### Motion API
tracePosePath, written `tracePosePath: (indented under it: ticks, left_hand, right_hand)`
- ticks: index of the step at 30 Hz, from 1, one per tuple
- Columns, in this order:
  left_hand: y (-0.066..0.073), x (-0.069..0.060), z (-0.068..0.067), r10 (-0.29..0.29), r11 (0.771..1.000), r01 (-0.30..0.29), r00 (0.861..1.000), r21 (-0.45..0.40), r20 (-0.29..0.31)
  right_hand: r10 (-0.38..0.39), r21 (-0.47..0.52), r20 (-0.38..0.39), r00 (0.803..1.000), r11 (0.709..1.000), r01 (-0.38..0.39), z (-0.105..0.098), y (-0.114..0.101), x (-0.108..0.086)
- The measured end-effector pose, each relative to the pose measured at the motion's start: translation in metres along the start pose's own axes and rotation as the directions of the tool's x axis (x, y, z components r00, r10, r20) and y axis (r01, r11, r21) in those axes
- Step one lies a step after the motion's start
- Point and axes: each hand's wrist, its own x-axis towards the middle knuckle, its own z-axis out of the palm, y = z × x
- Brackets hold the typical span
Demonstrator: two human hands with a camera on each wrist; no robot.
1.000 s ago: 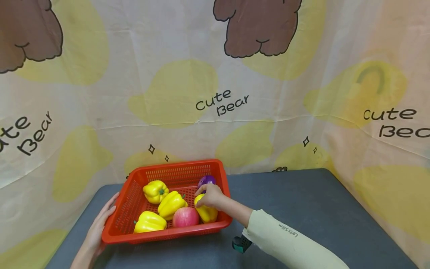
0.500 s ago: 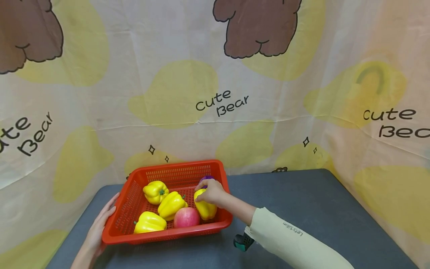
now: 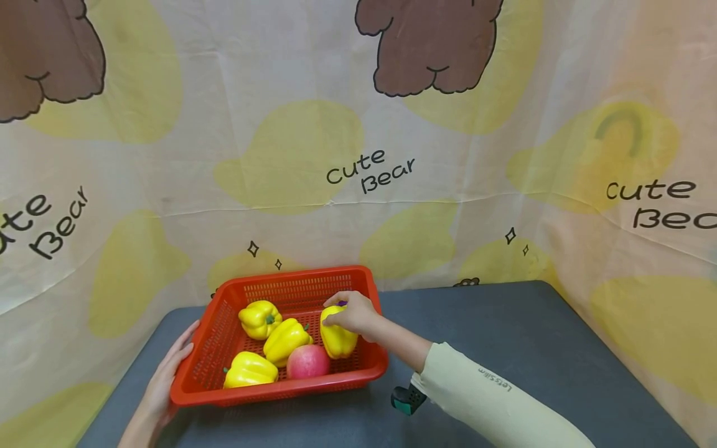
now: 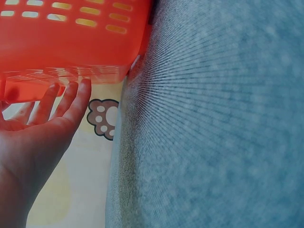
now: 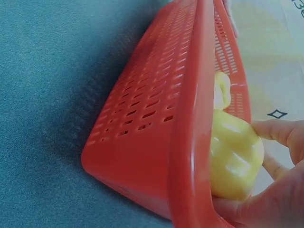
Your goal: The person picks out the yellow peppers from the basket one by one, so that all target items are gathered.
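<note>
In the head view a red basket (image 3: pixel 263 389) holds several yellow peppers and a pink apple (image 3: pixel 308 361). My right hand (image 3: pixel 358 316) grips the top of the rightmost yellow pepper (image 3: pixel 339 341) inside the basket; in the right wrist view, fingers and thumb of the hand (image 5: pixel 280 190) lie around that pepper (image 5: pixel 235 154). Behind the hand, a bit of a purple item (image 3: pixel 342 303) shows. My left hand (image 3: pixel 162 379) rests against the basket's left side, and in the left wrist view its fairly straight fingers (image 4: pixel 69 102) touch the red wall (image 4: pixel 61 42).
Three more yellow peppers (image 3: pixel 260 319) lie at the left and middle of the basket. The grey table (image 3: pixel 476 348) extends right of it. A printed cloth (image 3: pixel 291 155) hangs behind. A dark device (image 3: pixel 407 400) is at the right wrist.
My right hand has moved slightly up and away with the gripped pepper, covering more of the purple item. The apple has shifted a little. My left hand and the basket have barely moved.
</note>
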Motion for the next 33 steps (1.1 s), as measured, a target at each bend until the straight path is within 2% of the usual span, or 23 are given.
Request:
tracePosePath:
  ticks: [10, 33]
  left_hand:
    - [0.001, -0.001, 0.000, -0.010, 1.000, 0.010, 1.000, 0.022, -0.007]
    - [0.002, -0.001, 0.000, -0.040, 0.998, 0.041, 0.999, 0.043, -0.026]
  right_hand:
    - [0.014, 0.029, 0.009, 1.000, 0.999, -0.014, -0.006, -0.002, -0.001]
    - [-0.037, 0.122, 0.043, 0.998, 0.992, 0.031, -0.029, 0.000, -0.005]
